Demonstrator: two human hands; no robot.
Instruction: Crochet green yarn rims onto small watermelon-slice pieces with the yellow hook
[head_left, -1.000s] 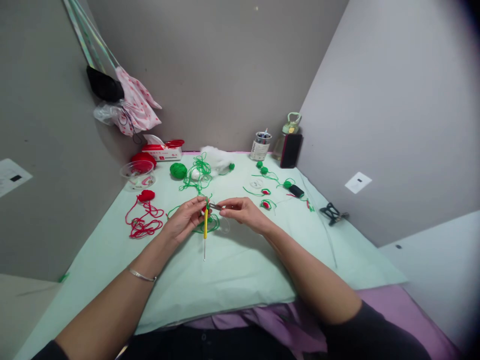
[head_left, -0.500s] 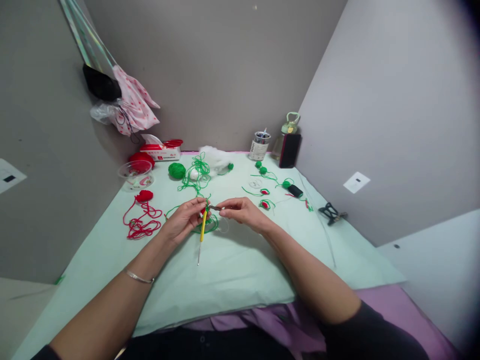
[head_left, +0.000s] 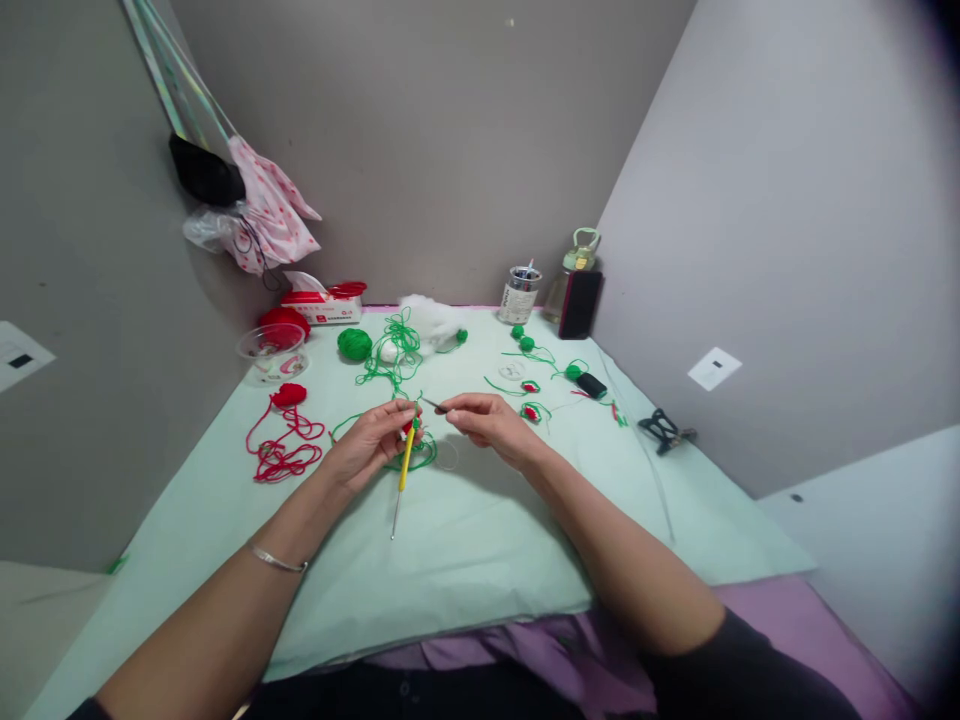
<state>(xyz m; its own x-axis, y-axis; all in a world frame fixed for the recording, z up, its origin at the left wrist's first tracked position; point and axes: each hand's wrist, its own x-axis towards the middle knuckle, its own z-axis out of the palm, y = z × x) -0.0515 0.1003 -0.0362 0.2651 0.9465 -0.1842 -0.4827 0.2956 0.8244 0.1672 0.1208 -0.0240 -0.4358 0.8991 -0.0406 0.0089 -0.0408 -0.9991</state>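
Note:
My left hand (head_left: pixel 367 440) is closed in a pinch on a small red and green crochet piece (head_left: pixel 408 427), partly hidden by the fingers. A yellow-handled crochet hook (head_left: pixel 406 462) hangs from that piece, its metal end slanting down toward me. Between the thumb and fingers of my right hand (head_left: pixel 489 424) is a slim dark pointed tool (head_left: pixel 433 404), its tip aimed left near a short green yarn end above the piece. I cannot make out the tool's exact kind. Loops of green yarn (head_left: pixel 426 455) lie on the table beneath my hands.
Red yarn (head_left: pixel 289 460) lies tangled on the left, near a clear plastic tub (head_left: pixel 271 365). Behind are a green yarn ball (head_left: pixel 354 345) and white stuffing (head_left: pixel 431 322). Small crocheted pieces (head_left: pixel 531 412), a phone (head_left: pixel 581 305) and a black bracket (head_left: pixel 664 430) are on the right.
My right hand has drawn the dark tool slightly right, off the crochet piece, and tilted its tip upward. The hanging crochet hook has shifted slightly down; my left hand keeps its pinch.

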